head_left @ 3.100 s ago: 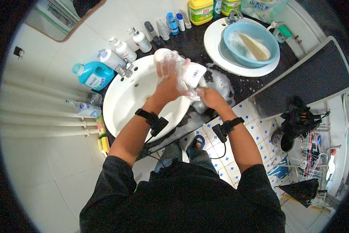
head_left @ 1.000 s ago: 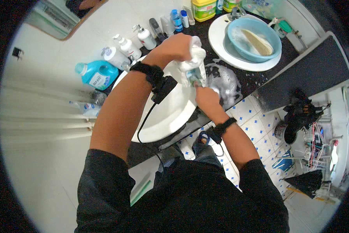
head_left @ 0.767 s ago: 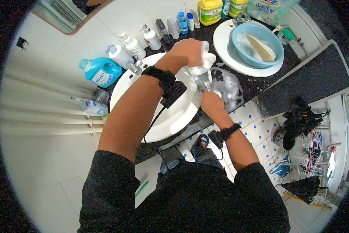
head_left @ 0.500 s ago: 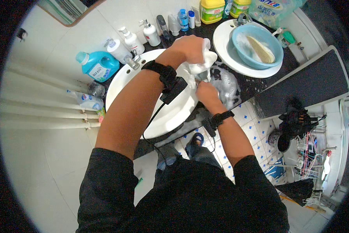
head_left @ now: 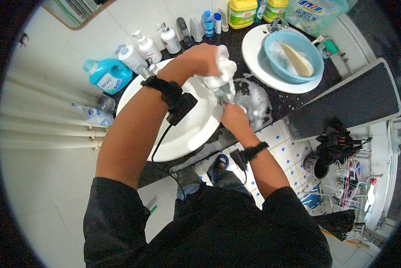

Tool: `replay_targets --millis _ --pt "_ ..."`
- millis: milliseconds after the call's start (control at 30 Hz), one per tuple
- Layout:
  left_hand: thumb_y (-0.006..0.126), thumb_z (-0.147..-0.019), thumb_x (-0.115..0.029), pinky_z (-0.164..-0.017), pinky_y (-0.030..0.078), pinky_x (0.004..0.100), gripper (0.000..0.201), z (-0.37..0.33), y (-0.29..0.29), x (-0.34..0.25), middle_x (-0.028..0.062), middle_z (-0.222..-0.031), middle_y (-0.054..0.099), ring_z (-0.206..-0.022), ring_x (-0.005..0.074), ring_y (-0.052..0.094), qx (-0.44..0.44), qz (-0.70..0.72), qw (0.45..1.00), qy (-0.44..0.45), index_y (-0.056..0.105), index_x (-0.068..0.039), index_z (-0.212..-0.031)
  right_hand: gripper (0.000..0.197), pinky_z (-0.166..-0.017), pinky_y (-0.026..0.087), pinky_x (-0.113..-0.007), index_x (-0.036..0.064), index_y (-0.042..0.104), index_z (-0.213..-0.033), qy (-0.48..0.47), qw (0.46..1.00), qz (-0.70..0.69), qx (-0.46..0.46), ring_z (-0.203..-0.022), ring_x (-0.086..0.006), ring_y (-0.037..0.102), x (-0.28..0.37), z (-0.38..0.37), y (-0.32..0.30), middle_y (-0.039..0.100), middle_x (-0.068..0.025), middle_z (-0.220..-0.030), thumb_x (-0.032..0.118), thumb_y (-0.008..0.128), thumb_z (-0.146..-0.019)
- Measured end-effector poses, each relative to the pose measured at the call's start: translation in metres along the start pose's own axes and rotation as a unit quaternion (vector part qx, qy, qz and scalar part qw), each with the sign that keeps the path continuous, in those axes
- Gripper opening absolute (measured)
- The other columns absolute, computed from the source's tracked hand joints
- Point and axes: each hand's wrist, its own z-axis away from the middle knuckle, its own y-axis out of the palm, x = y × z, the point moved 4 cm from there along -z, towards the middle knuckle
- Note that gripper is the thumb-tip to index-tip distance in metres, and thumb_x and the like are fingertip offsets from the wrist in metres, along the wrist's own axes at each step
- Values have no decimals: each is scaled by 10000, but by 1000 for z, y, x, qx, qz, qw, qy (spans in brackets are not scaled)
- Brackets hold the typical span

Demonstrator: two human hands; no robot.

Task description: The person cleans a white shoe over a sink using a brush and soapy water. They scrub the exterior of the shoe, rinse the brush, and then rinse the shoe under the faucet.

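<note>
Over the right rim of the white sink [head_left: 189, 140], my left hand [head_left: 205, 60] is closed round a white, foam-covered shoe [head_left: 225, 71]. Suds cling to its fingers too. Just below and to the right, my right hand [head_left: 235, 118] is a fist around the end of a pale, slim tool reaching up to the shoe; foam and fingers hide most of it, so its kind does not show. In a second white sink at the upper right stands a light-blue basin [head_left: 317, 73] of sudsy water. Another shoe [head_left: 294, 59] lies in it, beige sole up.
A foam puddle [head_left: 254, 105] spreads over the black counter between the sinks. A blue detergent jug [head_left: 106, 76], pump bottles [head_left: 168, 38] and yellow jugs [head_left: 243, 13] line the wall. A dark panel with a pale edge [head_left: 348, 100] stands at the right.
Both hands have moved slightly left in the view, the left hand with the shoe a little lower. The whole scene has shifted a little as my head moved. Both grips stay closed.
</note>
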Motion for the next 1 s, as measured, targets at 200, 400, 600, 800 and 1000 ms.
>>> replay_targets --millis 200,400,600,800,1000 --pt "707 -620 -329 -790 509 394 576 -12 14 18 200 -977 641 -900 349 626 22 96 994 -35 579 -111 -1137 297 -759 481 -500 35 619 -1050 -33 997 -54 -36 -816 -421 611 9 4 -16 616 -282 -835 120 478 -803" --pt "718 -617 -323 -786 512 393 533 -14 6 4 230 -969 635 -889 350 630 -12 -3 1000 -1 621 -87 -1085 260 -765 500 -486 4 614 -980 -13 1000 -8 20 -868 -425 612 6 -1 -8 620 -263 -937 136 471 -807" --pt "717 -631 -287 -714 535 400 533 -14 -5 -9 231 -952 641 -841 334 648 27 73 996 -42 614 -35 -1089 254 -753 480 -505 -10 626 -949 -23 999 -39 -23 -815 -439 605 5 -4 -16 614 -288 -837 129 467 -807" --pt "706 -672 -232 -429 541 351 535 -27 4 8 166 -904 642 -621 271 640 48 42 997 -46 540 -135 -1171 360 -751 500 -490 7 525 -1148 -53 998 -29 27 -843 -417 619 12 14 -22 624 -260 -908 136 467 -817" --pt "700 -643 -222 -440 554 377 519 -29 -10 -14 172 -916 643 -663 287 655 57 87 994 -24 571 -141 -1139 303 -758 488 -500 44 600 -1055 -16 997 -64 -26 -839 -417 614 -1 1 -19 625 -259 -867 138 468 -799"
